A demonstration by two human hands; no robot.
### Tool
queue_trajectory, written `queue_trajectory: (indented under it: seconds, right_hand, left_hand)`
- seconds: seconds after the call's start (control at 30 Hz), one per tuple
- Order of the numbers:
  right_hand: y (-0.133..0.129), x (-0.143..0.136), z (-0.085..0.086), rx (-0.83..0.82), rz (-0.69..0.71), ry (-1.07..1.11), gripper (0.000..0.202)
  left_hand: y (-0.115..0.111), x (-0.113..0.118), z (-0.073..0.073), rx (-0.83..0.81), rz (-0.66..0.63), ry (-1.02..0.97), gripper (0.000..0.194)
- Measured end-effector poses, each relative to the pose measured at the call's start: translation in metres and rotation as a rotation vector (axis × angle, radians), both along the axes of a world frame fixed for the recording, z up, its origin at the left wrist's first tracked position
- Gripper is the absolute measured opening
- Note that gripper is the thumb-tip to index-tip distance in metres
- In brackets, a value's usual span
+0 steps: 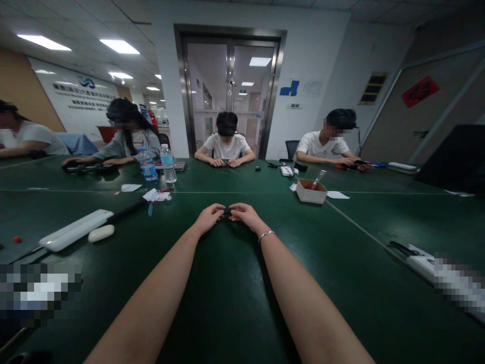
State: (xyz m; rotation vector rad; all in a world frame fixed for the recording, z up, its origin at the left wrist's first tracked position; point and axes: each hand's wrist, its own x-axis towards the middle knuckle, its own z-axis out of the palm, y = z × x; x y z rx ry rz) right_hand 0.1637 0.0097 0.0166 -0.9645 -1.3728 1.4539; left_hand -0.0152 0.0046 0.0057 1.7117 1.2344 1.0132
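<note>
A small black object (227,211) is held between my two hands, just above or on the green table (231,283). My left hand (210,218) pinches its left end with fingers and thumb. On the other end, the fingers of my right hand (245,216) are closed. A silver bracelet (266,235) circles my right wrist. What the object is cannot be made out at this size.
Left of my arms lie a long white device (76,230) and a white oval case (101,233). Two water bottles (167,164) stand beyond. An open cardboard box (311,192) is ahead right. Several people sit across the table. A white device (424,260) lies far right.
</note>
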Motion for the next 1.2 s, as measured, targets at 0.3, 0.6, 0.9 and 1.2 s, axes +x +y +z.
queue_trajectory:
  seconds: [0.3,0.6,0.9,1.2]
  right_hand:
    - [0.0016,0.0007,-0.0017,0.009,0.003,-0.005,0.019]
    - [0.0028,0.0008,-0.0022,0.020,0.003,-0.012,0.019]
    - [0.0013,0.0001,-0.0007,0.014,0.003,-0.018,0.019]
    - [-0.0003,-0.0002,0.0007,0.000,0.003,0.012,0.019]
  left_hand:
    - [0.0033,0.0006,-0.0048,0.004,0.012,-0.015,0.032]
    - [0.0015,0.0002,-0.0034,0.005,0.018,0.009,0.032]
    - [-0.0013,-0.0013,-0.0014,0.047,0.005,0.044,0.031]
    - [-0.0001,-0.0003,-0.0021,0.076,-0.017,0.002,0.031]
